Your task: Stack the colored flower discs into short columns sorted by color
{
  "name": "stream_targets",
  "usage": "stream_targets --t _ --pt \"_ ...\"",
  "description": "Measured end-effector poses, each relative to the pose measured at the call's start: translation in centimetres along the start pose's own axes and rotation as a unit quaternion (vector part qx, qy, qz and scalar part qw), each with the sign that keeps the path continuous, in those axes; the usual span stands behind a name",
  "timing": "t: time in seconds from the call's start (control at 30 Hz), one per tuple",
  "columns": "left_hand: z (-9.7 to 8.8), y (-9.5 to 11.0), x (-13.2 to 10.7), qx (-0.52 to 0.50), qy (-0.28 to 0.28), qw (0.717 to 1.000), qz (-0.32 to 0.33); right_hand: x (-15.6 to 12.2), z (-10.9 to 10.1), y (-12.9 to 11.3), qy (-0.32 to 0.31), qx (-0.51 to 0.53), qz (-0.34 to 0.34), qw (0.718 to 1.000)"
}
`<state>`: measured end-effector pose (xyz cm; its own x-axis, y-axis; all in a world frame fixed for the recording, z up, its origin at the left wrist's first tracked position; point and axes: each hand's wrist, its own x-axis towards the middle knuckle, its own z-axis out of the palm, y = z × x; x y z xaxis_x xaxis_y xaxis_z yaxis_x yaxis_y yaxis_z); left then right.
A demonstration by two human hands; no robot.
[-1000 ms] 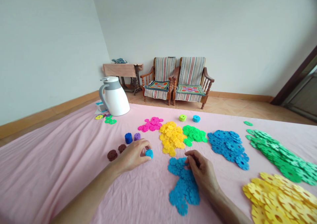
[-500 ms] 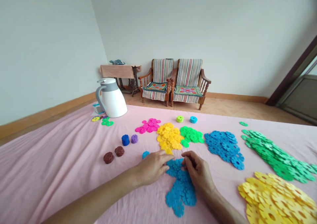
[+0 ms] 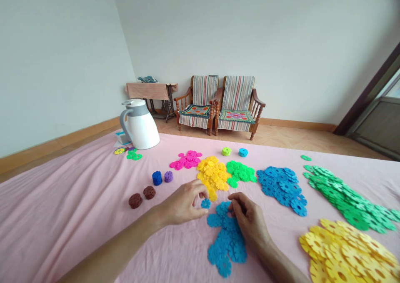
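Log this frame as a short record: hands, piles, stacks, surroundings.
Left hand: thumb and fingers at a small blue disc; grip unclear
Right hand: curled at the light-blue pile
Other piles: pink pile, small yellow pile, bright-green pile, medium-blue pile, long green pile, large yellow pile
Stacks: two brown stacks, navy stack, purple stack, lime stack, turquoise stack
Surface: pink cloth
Left rear: white-and-grey jug
Beyond: two armchairs

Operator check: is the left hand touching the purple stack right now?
Apart. The head view shows it: bare pink cloth lies between the purple stack and the near edge of the left hand.
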<state>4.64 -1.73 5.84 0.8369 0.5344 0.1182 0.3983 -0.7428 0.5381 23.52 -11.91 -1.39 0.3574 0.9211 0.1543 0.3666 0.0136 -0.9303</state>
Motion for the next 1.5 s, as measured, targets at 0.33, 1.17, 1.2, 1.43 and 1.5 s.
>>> stream_targets --t 0.33,1.17,1.2,1.43,1.5 --pt "-3.3 -4.1 -2.7 0.057 0.043 0.993 -0.089 0.0 0.0 -0.2 -0.006 0.006 0.015 1.000" --pt "1.4 0.6 -2.2 -0.016 -0.012 1.000 0.015 0.1 -0.2 -0.6 0.055 0.088 0.044 0.994" --pt "2.0 0.8 -2.1 -0.024 -0.014 0.999 0.024 0.1 -0.3 -0.7 0.069 0.088 0.040 0.993" --pt "4.4 0.6 -2.0 -0.029 -0.002 1.000 0.007 0.3 -0.5 -0.6 0.093 0.087 0.031 0.991" --pt "4.5 0.6 -2.0 -0.023 0.001 1.000 0.007 0.3 -0.5 -0.6 0.090 0.089 0.034 0.991"
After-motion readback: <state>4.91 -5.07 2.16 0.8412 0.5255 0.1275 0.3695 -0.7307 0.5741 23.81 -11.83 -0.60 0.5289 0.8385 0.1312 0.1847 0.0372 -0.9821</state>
